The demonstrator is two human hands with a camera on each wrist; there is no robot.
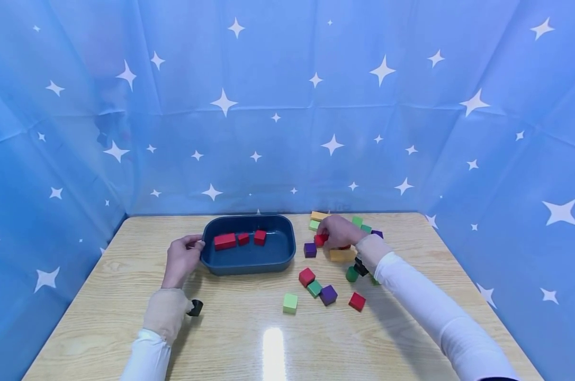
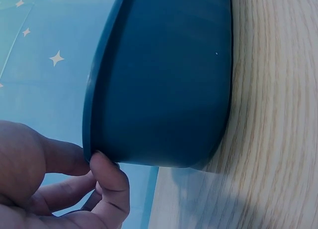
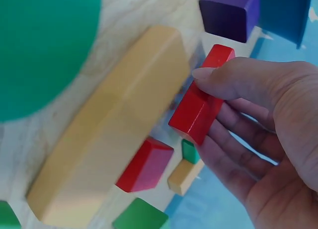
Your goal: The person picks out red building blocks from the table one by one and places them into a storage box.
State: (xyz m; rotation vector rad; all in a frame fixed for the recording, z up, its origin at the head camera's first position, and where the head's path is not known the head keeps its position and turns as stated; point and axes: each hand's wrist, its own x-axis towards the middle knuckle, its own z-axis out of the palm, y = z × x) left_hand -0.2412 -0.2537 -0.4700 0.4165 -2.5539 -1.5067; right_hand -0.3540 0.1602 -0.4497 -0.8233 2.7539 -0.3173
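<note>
On the left, my left hand (image 1: 181, 259) pinches the rim at the left end of a dark blue plastic bin (image 1: 249, 270), thumb and finger on either side of the lip (image 2: 88, 114). Three red blocks lie inside the bin: a longer one (image 1: 225, 242) and two small ones (image 1: 243, 239) (image 1: 260, 237). To the right of the bin, my right hand (image 1: 341, 232) holds a red rectangular block (image 3: 196, 110) between thumb and fingers. Close beside that block are a long yellow block (image 3: 109, 124), another red block (image 3: 145, 165) and a purple block (image 3: 231, 15).
Nearer me on the wooden table (image 1: 230, 328) are a red cube (image 1: 306, 277), a green block (image 1: 314, 288), a purple cube (image 1: 328, 295), a light green cube (image 1: 290, 303) and a red block (image 1: 357, 301). A green cylinder (image 1: 351, 274) stands by the right wrist. Starry blue curtain (image 1: 287, 159) surrounds the table.
</note>
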